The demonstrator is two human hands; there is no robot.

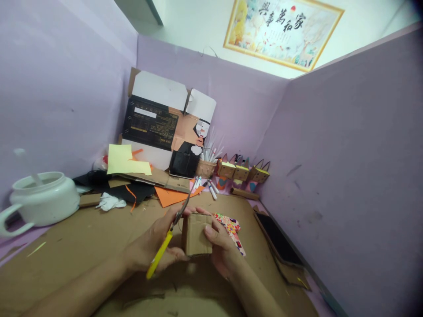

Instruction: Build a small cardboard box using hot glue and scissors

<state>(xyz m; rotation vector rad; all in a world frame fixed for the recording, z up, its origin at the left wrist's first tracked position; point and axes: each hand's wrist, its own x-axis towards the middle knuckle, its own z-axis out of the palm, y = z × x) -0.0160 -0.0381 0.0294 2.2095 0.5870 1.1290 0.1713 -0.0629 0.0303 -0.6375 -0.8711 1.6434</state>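
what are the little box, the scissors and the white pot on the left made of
Box: looks like plain brown cardboard, matte, with folded edges. Scissors: grey, metal-looking blades; glossy yellow handle, probably plastic. White pot: smooth, slightly shiny; plastic or enamel, can't tell.

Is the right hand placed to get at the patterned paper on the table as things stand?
Probably yes: the patterned paper lies uncovered right beside the right hand, though that hand is gripping a cardboard piece.

I see one pair of scissors [168, 235] and one cardboard box [197, 235]. Behind them sit three cardboard figures [241, 172] and one white pot [42, 200].
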